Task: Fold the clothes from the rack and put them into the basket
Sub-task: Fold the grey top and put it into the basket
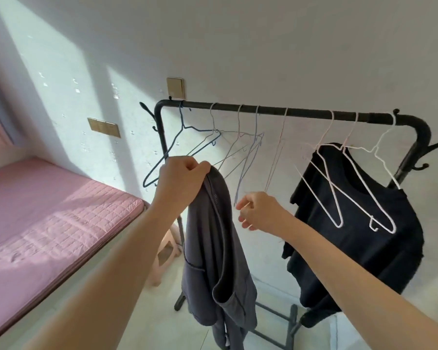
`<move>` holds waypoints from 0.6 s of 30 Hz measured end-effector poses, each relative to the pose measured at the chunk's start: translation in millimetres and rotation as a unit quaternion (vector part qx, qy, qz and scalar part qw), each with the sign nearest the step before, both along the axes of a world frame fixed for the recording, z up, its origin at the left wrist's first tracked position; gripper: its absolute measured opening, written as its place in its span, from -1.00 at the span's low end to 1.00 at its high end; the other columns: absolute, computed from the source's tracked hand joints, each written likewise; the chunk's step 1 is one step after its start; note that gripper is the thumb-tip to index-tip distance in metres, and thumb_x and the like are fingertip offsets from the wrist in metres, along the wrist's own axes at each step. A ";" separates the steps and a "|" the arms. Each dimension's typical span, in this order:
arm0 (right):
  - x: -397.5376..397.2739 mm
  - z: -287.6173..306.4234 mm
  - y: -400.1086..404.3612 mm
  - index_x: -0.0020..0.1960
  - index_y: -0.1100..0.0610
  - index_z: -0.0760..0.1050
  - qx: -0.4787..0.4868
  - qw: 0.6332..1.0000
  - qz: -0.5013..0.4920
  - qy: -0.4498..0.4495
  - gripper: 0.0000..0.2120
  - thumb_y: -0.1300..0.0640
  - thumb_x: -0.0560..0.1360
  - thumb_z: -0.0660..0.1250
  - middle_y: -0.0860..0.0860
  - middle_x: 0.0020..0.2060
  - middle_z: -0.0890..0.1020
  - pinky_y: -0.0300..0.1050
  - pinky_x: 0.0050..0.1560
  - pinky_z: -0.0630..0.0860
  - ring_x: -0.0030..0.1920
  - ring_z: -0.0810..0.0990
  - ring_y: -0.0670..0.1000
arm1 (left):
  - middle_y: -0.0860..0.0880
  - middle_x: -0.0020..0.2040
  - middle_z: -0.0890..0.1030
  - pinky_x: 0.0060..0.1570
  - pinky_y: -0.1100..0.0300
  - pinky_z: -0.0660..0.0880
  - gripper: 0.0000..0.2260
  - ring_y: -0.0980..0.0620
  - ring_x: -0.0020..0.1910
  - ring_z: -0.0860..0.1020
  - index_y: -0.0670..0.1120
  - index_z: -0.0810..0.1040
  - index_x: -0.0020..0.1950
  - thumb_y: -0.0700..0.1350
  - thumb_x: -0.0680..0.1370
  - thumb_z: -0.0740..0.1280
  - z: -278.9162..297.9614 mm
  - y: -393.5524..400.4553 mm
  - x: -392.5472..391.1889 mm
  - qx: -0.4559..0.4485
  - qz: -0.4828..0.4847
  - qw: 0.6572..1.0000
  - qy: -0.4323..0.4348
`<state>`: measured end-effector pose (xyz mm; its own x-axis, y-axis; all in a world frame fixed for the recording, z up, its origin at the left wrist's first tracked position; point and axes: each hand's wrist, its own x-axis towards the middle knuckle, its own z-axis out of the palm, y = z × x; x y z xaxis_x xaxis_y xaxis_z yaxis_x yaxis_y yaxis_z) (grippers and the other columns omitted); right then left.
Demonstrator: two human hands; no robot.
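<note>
A black clothes rack (288, 111) stands against the white wall with several wire hangers on its bar. My left hand (180, 178) grips the top of a grey garment (213, 248), which hangs down free of the rack. My right hand (258, 213) is just right of it, fingers loosely curled at the lower end of a thin pale hanger (276, 162); whether it pinches the wire is unclear. A black shirt (359, 243) hangs on white hangers at the rack's right end. No basket is in view.
A bed with a pink quilted mattress (48, 218) lies at the left. A pink stool (162, 258) stands behind the rack's left post. Empty hangers (182, 147) fill the left half of the bar. Pale floor lies under the rack.
</note>
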<state>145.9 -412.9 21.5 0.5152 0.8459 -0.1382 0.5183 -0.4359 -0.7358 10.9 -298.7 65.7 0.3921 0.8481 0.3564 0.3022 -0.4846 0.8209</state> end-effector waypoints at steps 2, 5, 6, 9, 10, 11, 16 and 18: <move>-29.9 -8.6 14.1 0.15 0.13 0.47 -0.067 0.995 0.064 0.021 -0.78 0.19 0.51 0.22 0.06 -0.06 0.64 -0.11 -0.04 0.63 -0.10 0.65 0.00 | -0.05 -0.46 0.25 -0.38 0.18 0.19 -0.69 0.01 -0.42 0.23 -0.28 0.37 -0.37 -0.10 0.46 0.32 6.1 10.8 -30.3 -0.009 0.024 0.999 -0.030; -83.8 -20.9 34.9 0.26 0.06 0.35 -0.158 0.964 0.205 0.057 -0.66 0.14 0.50 0.29 0.00 0.04 0.58 -0.17 -0.03 0.61 -0.07 0.57 -0.08 | -0.05 -0.47 0.26 -0.34 0.14 0.24 -0.70 -0.01 -0.41 0.25 -0.27 0.38 -0.38 -0.10 0.44 0.31 14.7 23.0 -82.2 -0.029 0.058 0.995 -0.076; -103.8 -26.4 42.0 0.30 0.02 0.30 -0.160 0.954 0.242 0.075 -0.58 0.10 0.49 0.33 -0.06 0.06 0.55 -0.29 -0.08 0.56 -0.07 0.53 -0.14 | -0.07 -0.46 0.27 -0.33 0.11 0.26 -0.70 -0.01 -0.40 0.27 -0.30 0.38 -0.36 -0.09 0.42 0.31 16.7 26.3 -98.8 -0.035 0.066 0.993 -0.089; -157.4 -60.0 71.6 0.46 -0.05 0.24 -0.129 0.943 0.301 0.060 -0.28 -0.04 0.37 0.45 -0.04 0.32 0.44 -0.21 0.19 0.48 0.17 0.51 -0.08 | -0.13 -0.42 0.29 -0.32 0.05 0.34 -0.69 -0.04 -0.37 0.30 -0.32 0.37 -0.31 -0.05 0.35 0.28 21.6 30.1 -152.0 -0.045 0.092 0.987 -0.122; -180.1 -71.2 82.0 0.42 -0.02 0.32 -0.127 0.943 0.305 0.042 -0.33 -0.01 0.36 0.45 0.00 0.29 0.48 -0.16 0.21 0.48 0.18 0.52 -0.03 | -0.17 -0.41 0.30 -0.33 0.03 0.38 -0.69 -0.04 -0.37 0.32 -0.33 0.39 -0.29 -0.05 0.35 0.28 23.0 31.7 -177.5 -0.038 0.108 0.985 -0.131; -195.0 -79.9 89.1 0.36 0.01 0.40 -0.133 0.945 0.299 0.015 -0.41 0.03 0.37 0.45 0.02 0.21 0.55 -0.13 0.19 0.50 0.14 0.55 0.00 | -0.23 -0.39 0.32 -0.34 0.01 0.41 -0.67 -0.04 -0.37 0.33 -0.35 0.42 -0.26 -0.05 0.35 0.27 24.7 32.2 -196.4 -0.033 0.121 0.983 -0.136; -283.8 -94.1 119.6 0.04 0.20 0.54 -0.158 0.947 0.271 -0.074 -0.81 0.22 0.44 0.32 0.09 -0.18 0.57 -0.13 -0.05 0.55 -0.11 0.54 0.07 | -0.21 -0.41 0.37 -0.32 0.11 0.34 -0.74 -0.02 -0.37 0.36 -0.26 0.46 -0.32 -0.07 0.44 0.26 30.4 32.7 -325.3 0.002 0.220 0.962 -0.159; -324.5 -94.3 132.8 -0.25 0.19 0.47 -0.122 0.944 0.291 -0.093 -0.88 0.26 0.46 0.24 0.03 -0.38 0.46 -0.13 -0.23 0.46 -0.26 0.48 0.04 | 0.04 -0.52 0.31 -0.37 0.18 0.27 -0.72 0.07 -0.43 0.30 -0.10 0.38 -0.42 -0.16 0.51 0.25 28.6 29.4 -384.9 0.010 0.275 0.947 -0.166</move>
